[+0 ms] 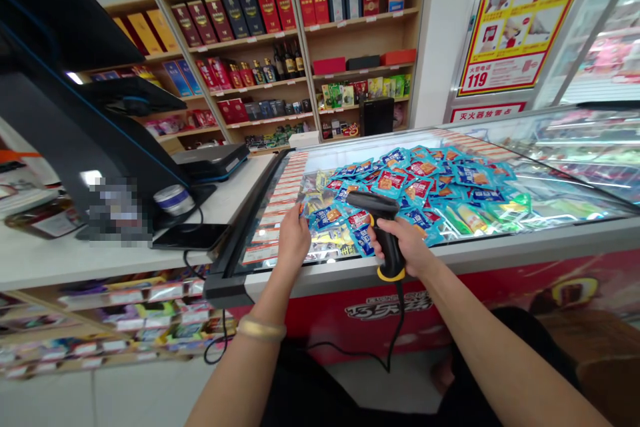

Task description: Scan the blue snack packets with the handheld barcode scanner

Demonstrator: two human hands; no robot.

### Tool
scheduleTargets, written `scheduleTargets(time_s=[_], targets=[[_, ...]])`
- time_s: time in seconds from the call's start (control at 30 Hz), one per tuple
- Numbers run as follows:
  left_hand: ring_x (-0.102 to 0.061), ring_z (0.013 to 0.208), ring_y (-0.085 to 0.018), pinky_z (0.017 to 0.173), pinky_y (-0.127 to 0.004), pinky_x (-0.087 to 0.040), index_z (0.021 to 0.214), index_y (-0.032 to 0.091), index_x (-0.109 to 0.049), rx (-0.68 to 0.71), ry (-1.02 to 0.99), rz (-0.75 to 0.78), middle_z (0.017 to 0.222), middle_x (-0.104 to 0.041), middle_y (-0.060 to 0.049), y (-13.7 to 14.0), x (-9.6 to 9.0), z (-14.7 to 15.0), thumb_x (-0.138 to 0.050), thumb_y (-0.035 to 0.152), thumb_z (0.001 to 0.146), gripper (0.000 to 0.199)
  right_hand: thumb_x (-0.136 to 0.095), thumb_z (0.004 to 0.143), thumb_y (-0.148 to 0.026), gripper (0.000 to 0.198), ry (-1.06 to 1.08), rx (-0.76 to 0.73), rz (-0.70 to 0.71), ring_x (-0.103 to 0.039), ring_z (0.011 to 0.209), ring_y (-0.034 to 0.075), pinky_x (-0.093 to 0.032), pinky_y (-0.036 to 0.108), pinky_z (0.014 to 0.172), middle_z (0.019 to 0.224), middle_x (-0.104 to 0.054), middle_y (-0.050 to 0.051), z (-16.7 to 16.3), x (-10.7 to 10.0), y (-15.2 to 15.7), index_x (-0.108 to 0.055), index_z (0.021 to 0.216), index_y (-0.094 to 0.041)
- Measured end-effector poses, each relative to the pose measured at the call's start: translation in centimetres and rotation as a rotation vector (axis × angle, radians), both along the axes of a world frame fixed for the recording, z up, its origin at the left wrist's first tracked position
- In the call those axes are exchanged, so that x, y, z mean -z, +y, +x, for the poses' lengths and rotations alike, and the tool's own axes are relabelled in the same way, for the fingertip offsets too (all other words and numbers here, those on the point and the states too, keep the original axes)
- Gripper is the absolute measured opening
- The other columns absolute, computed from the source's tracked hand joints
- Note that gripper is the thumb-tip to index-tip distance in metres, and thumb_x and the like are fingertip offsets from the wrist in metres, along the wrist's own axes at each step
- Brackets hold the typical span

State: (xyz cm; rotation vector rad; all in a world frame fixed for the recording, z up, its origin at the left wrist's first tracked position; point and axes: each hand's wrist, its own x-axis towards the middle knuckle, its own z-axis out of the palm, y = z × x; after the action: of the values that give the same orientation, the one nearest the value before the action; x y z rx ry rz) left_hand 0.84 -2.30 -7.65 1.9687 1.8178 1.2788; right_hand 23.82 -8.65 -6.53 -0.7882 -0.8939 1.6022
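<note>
"Stocked shelves (235, 42) back the upper frame. Findings?"

"Right hand (411, 247): fingers wrapped round the scanner (377, 205), mid-frame, over blue packets (390, 181). Left hand (294, 238): fingers narrow; whether holding anything, I cannot say."

"Handling?"

"Advisable: scanner steady, grip firm, cable (401, 313) slack."

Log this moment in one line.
left hand: at packets' left edge, hold unclear | right hand: gripping scanner | cord: hanging from scanner | packets: heaped on freezer

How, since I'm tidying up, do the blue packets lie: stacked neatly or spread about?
Spread about: the blue packets overlap at mixed angles, not in rows.
</note>
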Motion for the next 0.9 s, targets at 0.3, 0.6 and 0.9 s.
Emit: scheduleTargets(time_s=[0.3,0.6,0.9], targets=[[-0.068,0.089,-0.022,0.071,-0.038,-0.063,0.117,0.017,-0.058,0.322,-0.686,-0.016,0.112,-0.068,-0.010,-1.6,0.5,3.4,-0.050,0.049,0.090,0.043,-0.072,0.071,-0.042,0.029,-0.086,-0.089,0.108,-0.049,0.047,0.008,-0.042,0.020,0.041,0.063,-0.058,0.000,0.0,0.6,-0.2,-0.059,0.075,-0.016],[-0.066,0.093,-0.023,0.083,-0.038,-0.059,0.113,0.018,-0.065,0.305,-0.421,0.062,0.098,-0.071,-0.007,-0.9,1.3,3.1,-0.056,0.043,0.088,0.036,-0.071,0.071,-0.037,0.027,-0.076,-0.120,0.125,-0.050,0.048,0.009,-0.042,0.020,0.041,0.066,-0.057,0.000,0.0,0.6,-0.4,-0.058,0.080,-0.017],[-0.066,0.103,-0.026,0.096,-0.040,-0.051,0.124,0.017,-0.061,0.172,-0.153,0.068,0.107,-0.072,-0.010,-1.3,0.7,2.9,-0.047,0.037,0.093,0.039,-0.071,0.070,-0.037,0.028,-0.018,-0.091,0.120,-0.050,0.048,0.009,-0.041,0.020,0.041,0.067,-0.058,-0.001,-0.1,0.2,-0.5,-0.059,0.085,-0.017]])
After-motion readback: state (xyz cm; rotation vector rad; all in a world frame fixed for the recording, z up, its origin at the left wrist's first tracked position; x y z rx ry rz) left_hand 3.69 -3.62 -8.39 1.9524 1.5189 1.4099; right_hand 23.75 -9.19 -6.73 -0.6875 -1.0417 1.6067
